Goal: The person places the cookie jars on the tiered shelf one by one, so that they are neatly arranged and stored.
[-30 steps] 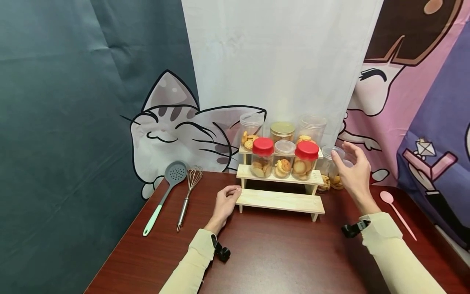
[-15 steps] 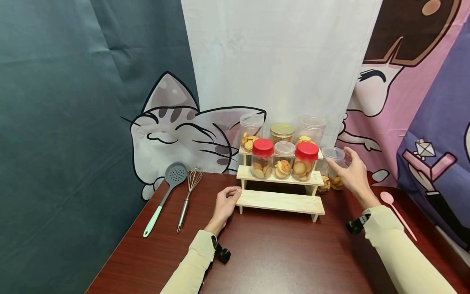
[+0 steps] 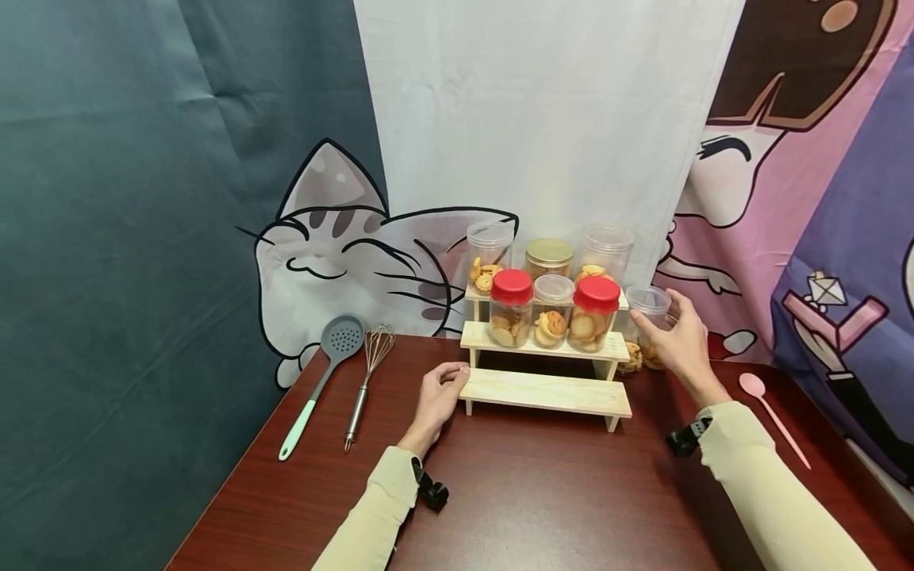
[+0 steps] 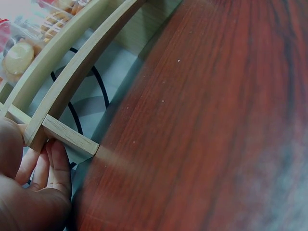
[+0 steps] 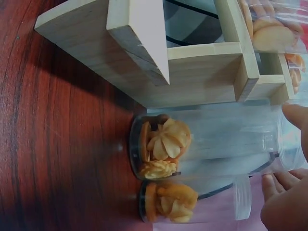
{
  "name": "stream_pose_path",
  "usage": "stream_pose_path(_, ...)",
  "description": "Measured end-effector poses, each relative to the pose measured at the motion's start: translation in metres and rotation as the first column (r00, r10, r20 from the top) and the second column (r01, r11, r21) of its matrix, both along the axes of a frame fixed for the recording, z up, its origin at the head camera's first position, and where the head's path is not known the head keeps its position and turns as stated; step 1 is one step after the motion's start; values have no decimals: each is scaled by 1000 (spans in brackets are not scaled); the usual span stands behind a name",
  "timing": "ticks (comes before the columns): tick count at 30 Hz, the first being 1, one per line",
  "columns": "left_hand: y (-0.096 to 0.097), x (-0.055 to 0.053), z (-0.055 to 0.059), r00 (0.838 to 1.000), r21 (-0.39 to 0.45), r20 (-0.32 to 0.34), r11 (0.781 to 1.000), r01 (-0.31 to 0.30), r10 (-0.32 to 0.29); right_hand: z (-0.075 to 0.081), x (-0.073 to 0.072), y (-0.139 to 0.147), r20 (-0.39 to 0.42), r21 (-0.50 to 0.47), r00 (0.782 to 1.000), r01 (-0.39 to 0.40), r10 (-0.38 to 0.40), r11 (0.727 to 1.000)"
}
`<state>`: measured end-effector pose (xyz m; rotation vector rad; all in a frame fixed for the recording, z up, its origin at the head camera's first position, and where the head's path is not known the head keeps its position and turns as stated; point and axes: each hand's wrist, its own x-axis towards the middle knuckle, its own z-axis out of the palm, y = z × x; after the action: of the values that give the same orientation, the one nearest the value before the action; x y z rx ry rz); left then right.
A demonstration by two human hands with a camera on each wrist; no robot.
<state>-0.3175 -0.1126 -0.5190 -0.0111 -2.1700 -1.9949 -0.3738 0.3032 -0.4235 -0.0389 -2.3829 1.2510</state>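
Note:
A stepped wooden display rack (image 3: 546,388) stands on the table, its lowest step bare and its upper two carrying jars of cookies. My left hand (image 3: 437,396) pinches the left end of the lowest step; in the left wrist view the thumb is above the board and the fingers (image 4: 57,166) curl below it. To the right of the rack, my right hand (image 3: 681,337) has thumb and fingers around the top of a tall clear cookie jar (image 5: 211,139), which stands upright on the table. Beside it is a shorter clear jar (image 5: 216,199), partly hidden in the head view.
Red-lidded jars (image 3: 511,309) and a clear-lidded jar (image 3: 551,317) fill the middle step. A gold-lidded jar (image 3: 548,252) is behind. At left lie a grey skimmer (image 3: 343,337) and a whisk (image 3: 367,381); a pink spoon (image 3: 774,420) lies at right. Printed curtains hang behind.
My right hand has moved down and slightly left onto the tall jar's top, with thumb and fingers closing around it. The left hand and the rack have stayed put.

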Motion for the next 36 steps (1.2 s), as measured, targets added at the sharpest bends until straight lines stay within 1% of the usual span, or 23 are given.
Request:
stream_pose_path(8, 2, 1, 0, 1000, -7, 9, 1000, 7, -7, 0, 6, 0, -40, -41, 997, 68, -69, 997)
stream_pose_path(11, 2, 1, 0, 1000, -5, 8, 1000, 9, -9, 4, 9, -1, -58, -54, 995, 82, -85, 995)
stream_pose_path(16, 1, 0, 0, 1000, 0, 8, 1000, 10, -10, 12, 18, -3, -76, -64, 993, 82, -87, 995)
stream_pose_path(19, 1, 1, 1, 1000, -1, 2, 1000, 8, -8, 15, 24, -5, -89, -69, 992, 88, -94, 994)
stream_pose_path(23, 1, 1, 0, 1000, 1, -8, 1000, 8, -8, 18, 35, -6, -136, -104, 986, 85, -99, 991)
stream_pose_path(30, 1, 1, 1, 1000, 2, -10, 1000, 5, -5, 23, 54, -4, -241, -136, 963, 85, -116, 987)
stream_pose_path(36, 1, 1, 0, 1000, 1, -23, 1000, -2, 2, 34, 71, -6, -274, -135, 955, 81, -116, 988)
